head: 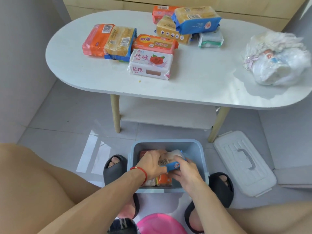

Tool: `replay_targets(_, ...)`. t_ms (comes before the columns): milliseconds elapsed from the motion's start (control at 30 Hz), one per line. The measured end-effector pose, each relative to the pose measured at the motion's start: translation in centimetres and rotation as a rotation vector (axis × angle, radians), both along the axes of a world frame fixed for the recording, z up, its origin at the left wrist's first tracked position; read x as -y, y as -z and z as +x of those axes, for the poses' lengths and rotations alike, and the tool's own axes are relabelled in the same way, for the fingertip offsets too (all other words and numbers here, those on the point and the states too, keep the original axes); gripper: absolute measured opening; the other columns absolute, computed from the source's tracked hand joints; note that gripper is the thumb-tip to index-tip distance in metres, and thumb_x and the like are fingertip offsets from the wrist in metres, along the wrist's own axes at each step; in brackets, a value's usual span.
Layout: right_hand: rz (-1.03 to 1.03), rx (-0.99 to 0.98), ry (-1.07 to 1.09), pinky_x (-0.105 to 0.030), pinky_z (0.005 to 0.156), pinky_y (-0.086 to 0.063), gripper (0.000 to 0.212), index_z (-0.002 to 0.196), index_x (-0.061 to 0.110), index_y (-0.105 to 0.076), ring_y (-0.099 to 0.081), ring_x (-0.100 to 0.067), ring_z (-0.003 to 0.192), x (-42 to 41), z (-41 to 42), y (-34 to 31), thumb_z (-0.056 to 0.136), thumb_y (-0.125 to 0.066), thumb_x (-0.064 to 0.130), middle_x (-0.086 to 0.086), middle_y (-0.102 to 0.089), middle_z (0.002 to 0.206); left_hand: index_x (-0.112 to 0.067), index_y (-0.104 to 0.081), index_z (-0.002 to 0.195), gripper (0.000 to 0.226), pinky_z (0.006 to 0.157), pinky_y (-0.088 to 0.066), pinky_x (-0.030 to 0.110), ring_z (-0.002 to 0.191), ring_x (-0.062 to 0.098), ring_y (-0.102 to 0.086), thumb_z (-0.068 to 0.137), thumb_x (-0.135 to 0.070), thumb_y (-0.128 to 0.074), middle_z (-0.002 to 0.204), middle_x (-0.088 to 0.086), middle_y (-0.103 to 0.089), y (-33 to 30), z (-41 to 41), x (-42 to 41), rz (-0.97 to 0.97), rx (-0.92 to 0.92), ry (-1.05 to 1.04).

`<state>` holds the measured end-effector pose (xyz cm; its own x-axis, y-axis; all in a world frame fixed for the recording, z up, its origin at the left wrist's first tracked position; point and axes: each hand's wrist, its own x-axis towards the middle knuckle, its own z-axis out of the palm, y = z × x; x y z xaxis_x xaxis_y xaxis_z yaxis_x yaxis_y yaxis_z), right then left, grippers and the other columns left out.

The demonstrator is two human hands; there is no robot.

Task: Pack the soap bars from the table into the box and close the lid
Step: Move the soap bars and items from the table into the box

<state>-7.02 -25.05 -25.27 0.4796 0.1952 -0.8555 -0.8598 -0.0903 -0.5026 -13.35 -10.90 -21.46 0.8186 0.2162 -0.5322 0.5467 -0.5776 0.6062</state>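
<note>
A blue-grey box (194, 149) stands open on the floor between my feet. Both hands reach into it: my left hand (152, 162) and my right hand (184, 171) grip a yellow soap pack with a blue wrapper edge (168, 160), held above other packs lying in the box, among them an orange one (164, 179). On the white oval table (101, 78) lie several soap packs: a white rose-print pack (150, 65), orange packs (97, 39), and yellow packs in blue wrappers (195, 18). The white lid (243, 162) lies on the floor to the right of the box.
A crumpled white plastic bag (276, 59) sits at the table's right end. Black slippers (114, 168) flank the box on both sides. A pink round object (160, 224) is at the bottom edge. The table has wooden legs (115, 114) and a lower shelf.
</note>
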Motion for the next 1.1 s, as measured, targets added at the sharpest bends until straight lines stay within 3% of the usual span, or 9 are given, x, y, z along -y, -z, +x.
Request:
replay_targets(100,-0.100,0.009,0.149,-0.045,0.071,-0.063,0.039,0.135,0.009,-0.046,-0.075,-0.037,0.090,0.7,0.8,1.1,0.100,-0.064,0.010,-0.025,-0.069,0.112,-0.016,-0.063,0.124,0.048,0.089,-0.054,0.031,0.104,0.023,-0.064,0.076,-0.023,-0.067,0.117,0.007,-0.067,0.5,0.0,-1.1,0.036,0.002,-0.154)
replay_targets(267,-0.174,0.007,0.353,-0.047,0.081,-0.062,0.048,0.144,0.004,-0.041,-0.071,-0.041,0.099,0.0,1.4,2.4,0.101,-0.062,0.009,-0.028,-0.062,0.127,-0.014,-0.068,0.105,0.025,0.086,-0.045,0.031,0.103,0.029,-0.055,0.082,-0.017,-0.059,0.106,0.009,-0.065,1.6,-1.0,-3.0,0.350,0.080,-0.182)
replay_targets(400,-0.265,0.035,0.564,-0.033,0.061,-0.059,0.037,0.136,0.006,-0.049,-0.073,-0.037,0.089,-1.3,0.5,3.4,0.103,-0.060,0.019,-0.022,-0.062,0.129,-0.011,-0.068,0.097,0.023,0.086,-0.047,0.036,0.101,0.027,-0.050,0.078,-0.013,-0.056,0.102,0.008,-0.064,2.2,-2.4,-3.0,0.427,0.131,-0.108)
replay_targets(567,-0.502,0.111,0.486,-0.046,0.091,-0.058,0.045,0.136,0.010,-0.047,-0.070,-0.038,0.103,-3.1,0.3,4.2,0.101,-0.061,0.034,-0.019,-0.064,0.128,-0.012,-0.069,0.107,0.031,0.091,-0.046,0.034,0.110,0.024,-0.050,0.080,-0.013,-0.054,0.111,0.004,-0.064,2.3,-3.1,-2.9,0.446,0.136,-0.030)
replay_targets(700,-0.464,0.157,0.371,-0.051,0.094,-0.058,0.046,0.133,0.007,-0.050,-0.072,-0.038,0.103,-3.4,1.8,5.2,0.099,-0.065,0.034,-0.018,-0.067,0.126,-0.012,-0.069,0.109,0.033,0.091,-0.044,0.033,0.114,0.023,-0.050,0.080,-0.012,-0.054,0.113,0.003,-0.063,2.3,-3.3,-3.1,0.442,0.142,-0.028)
replay_targets(833,-0.261,0.059,0.412,-0.036,0.080,-0.061,0.046,0.134,0.004,-0.049,-0.071,-0.024,0.068,-2.7,3.4,6.1,0.099,-0.067,0.028,-0.013,-0.066,0.119,-0.011,-0.070,0.108,0.033,0.094,-0.044,0.032,0.114,0.023,-0.050,0.080,-0.010,-0.053,0.114,0.004,-0.064,2.3,-3.3,-3.2,0.443,0.144,-0.035)
replay_targets(967,-0.151,-0.011,0.394,-0.037,0.095,-0.057,0.042,0.141,0.000,-0.048,-0.072,-0.026,0.092,-2.4,3.8,6.2,0.101,-0.060,0.006,-0.020,-0.063,0.132,-0.011,-0.069,0.108,0.032,0.089,-0.041,0.030,0.114,0.023,-0.050,0.080,-0.008,-0.053,0.113,0.004,-0.063,2.5,-3.3,-3.1,0.434,0.155,-0.039)
replay_targets(1033,-0.124,-0.020,0.320,-0.038,0.098,-0.056,0.033,0.133,0.001,-0.051,-0.070,-0.027,0.098,-3.1,2.7,6.0,0.100,-0.058,0.001,-0.017,-0.067,0.120,-0.011,-0.070,0.108,0.033,0.087,-0.040,0.029,0.113,0.022,-0.050,0.079,-0.008,-0.052,0.113,0.003,-0.064,2.5,-3.3,-3.1,0.438,0.145,-0.034)
replay_targets(1100,-0.046,-0.059,0.246,-0.038,0.100,-0.053,0.020,0.117,0.006,-0.055,-0.068,-0.019,0.086,-3.7,2.0,5.5,0.100,-0.057,-0.002,-0.013,-0.067,0.101,-0.012,-0.070,0.108,0.033,0.088,-0.041,0.029,0.113,0.022,-0.050,0.080,-0.009,-0.052,0.113,0.003,-0.064,2.5,-3.3,-3.0,0.437,0.134,-0.017)
